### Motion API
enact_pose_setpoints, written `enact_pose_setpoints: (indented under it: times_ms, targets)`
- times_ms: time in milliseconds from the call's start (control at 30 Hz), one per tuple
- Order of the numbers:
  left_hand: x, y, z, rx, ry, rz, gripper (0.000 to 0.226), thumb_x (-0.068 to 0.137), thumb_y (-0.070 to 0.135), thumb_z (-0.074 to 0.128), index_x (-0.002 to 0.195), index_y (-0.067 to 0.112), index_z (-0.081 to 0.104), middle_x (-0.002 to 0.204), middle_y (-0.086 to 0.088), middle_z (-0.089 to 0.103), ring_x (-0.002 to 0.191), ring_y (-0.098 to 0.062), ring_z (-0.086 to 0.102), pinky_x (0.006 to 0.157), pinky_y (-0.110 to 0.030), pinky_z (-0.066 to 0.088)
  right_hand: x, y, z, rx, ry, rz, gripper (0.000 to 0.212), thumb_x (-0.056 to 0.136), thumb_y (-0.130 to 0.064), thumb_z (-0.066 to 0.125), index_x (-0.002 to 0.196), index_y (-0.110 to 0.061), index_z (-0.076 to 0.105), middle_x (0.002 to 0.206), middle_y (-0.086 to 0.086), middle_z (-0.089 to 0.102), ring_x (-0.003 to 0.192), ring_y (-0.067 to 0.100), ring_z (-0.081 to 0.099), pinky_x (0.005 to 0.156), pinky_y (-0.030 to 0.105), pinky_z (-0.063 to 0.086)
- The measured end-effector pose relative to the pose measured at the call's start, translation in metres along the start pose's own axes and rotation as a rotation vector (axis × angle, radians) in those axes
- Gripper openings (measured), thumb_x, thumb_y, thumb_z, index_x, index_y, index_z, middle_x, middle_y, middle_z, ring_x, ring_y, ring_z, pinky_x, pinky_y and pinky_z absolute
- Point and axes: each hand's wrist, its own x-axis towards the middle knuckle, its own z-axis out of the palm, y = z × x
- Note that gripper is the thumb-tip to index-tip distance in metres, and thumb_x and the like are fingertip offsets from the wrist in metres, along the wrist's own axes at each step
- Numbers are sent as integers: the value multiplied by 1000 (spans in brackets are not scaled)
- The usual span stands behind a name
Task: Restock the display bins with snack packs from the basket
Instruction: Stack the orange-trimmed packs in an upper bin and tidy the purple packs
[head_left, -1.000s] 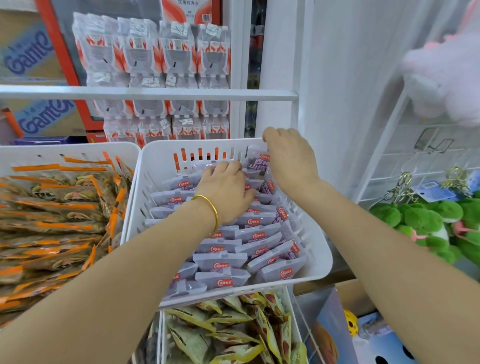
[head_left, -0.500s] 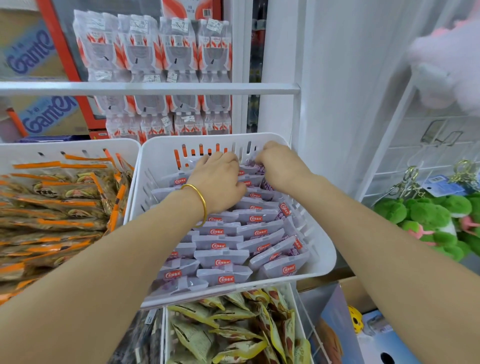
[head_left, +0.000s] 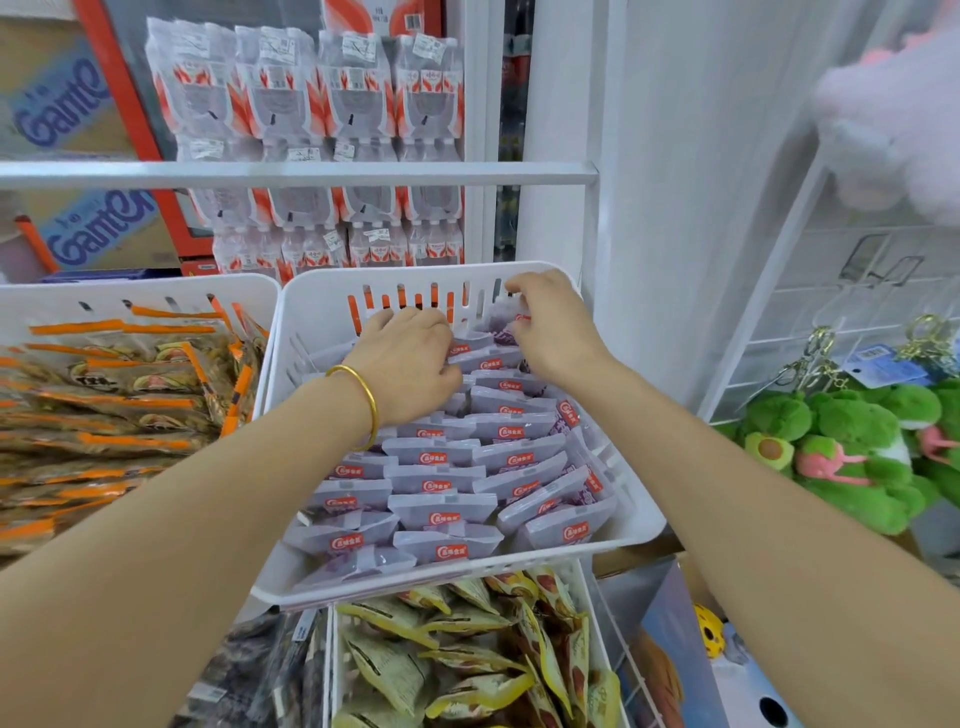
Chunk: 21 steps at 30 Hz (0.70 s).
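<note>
**A:** Where do things stand?

**B:** Both hands are at the far end of the white bin (head_left: 644, 525), which holds rows of purple snack packs (head_left: 441, 512). The right hand (head_left: 553, 330) pinches one purple pack (head_left: 501, 325) at the far right corner, against the slotted wall. The left hand (head_left: 410, 364), gold bangle (head_left: 363, 395) at the wrist, has its fingers curled down among the packs at the far edge. Whether they clasp one, I cannot tell.

**A:** And the basket?

**B:** Not in view.

**A:** So how should that pack be seated?

**B:** I judge this a tuck-in step. Let the left hand press the rows toward the near edge to open a gap. Slide the pack in upright, red logo showing like its neighbours, then let go. The bin looks nearly full, so forcing it could buckle a row. It could also tip packs over the rim onto the yellow packs (head_left: 467, 649) in the bin below.
</note>
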Motion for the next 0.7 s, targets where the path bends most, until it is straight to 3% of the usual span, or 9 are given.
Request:
enact_pose_setpoints:
  times_ms: [133, 433, 567, 700]
  targets:
    - [-5, -3, -1, -16, -21, -6, 36, 90, 30, 38, 113, 11, 57, 117, -3, 53, 110, -22, 47, 105, -41, 29, 0, -4, -2, -239, 52, -4, 26, 93, -6, 51, 117, -4, 59, 122, 17, 51, 108, 33, 55, 86, 34, 45]
    - [1, 0, -16, 37, 9, -26, 35, 86, 27, 44, 112, 8, 58, 116, -8, 52, 111, -27, 45, 108, -44, 26, 2, -17, -6, -573, -27, -143, 34, 89, 3, 53, 122, -3, 57, 124, 20, 49, 112, 36, 52, 84, 39, 46]
    - [8, 10, -11, 37, 27, 4, 44, 86, 31, 48, 123, 8, 52, 127, -7, 48, 120, -26, 39, 110, -41, 24, 15, -9, 1, -514, -152, -157, 31, 89, 2, 51, 119, -1, 56, 119, 20, 54, 107, 35, 56, 83, 39, 45]
    - [1, 3, 0, -74, 111, 12, 53, 84, 39, 46, 130, 14, 50, 149, -3, 32, 135, -24, 24, 112, -37, 16, 8, 4, 0, -316, -54, -92, 31, 92, -3, 46, 122, -4, 53, 118, 17, 57, 99, 28, 56, 76, 32, 41]
